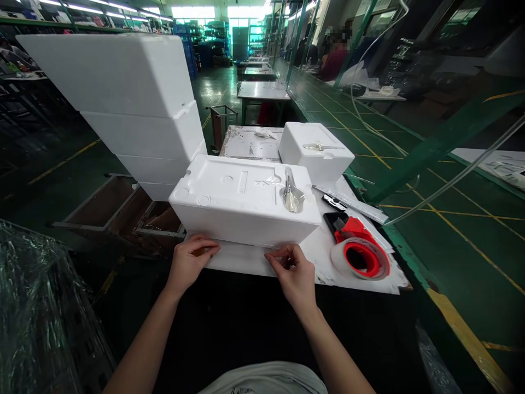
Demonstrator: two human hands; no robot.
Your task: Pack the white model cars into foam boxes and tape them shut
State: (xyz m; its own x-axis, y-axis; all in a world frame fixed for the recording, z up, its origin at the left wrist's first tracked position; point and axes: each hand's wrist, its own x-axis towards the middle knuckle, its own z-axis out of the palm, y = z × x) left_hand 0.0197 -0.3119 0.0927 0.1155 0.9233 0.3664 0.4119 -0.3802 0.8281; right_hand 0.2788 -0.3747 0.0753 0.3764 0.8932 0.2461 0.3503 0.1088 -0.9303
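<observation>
A white foam box [241, 221] lies in front of me on a worn white work table [324, 257]. My left hand [189, 264] is at the box's lower front edge on the left, thumb and fingers pinched together. Toward the right of the same edge, my right hand [296, 276] makes a similar pinch. A faint clear strip may run between them, but I cannot make it out. In a recess of the box's top sits a small clear bag [292, 197] with a shiny, slim piece in it.
On the right are a red tape dispenser [361, 232] with a clear roll, a utility knife [334, 202] and a ruler-like strip [361, 207]. Behind stands another foam box [314, 161]. A tall foam stack [118, 76] rises at left above a metal-framed cart [98, 213].
</observation>
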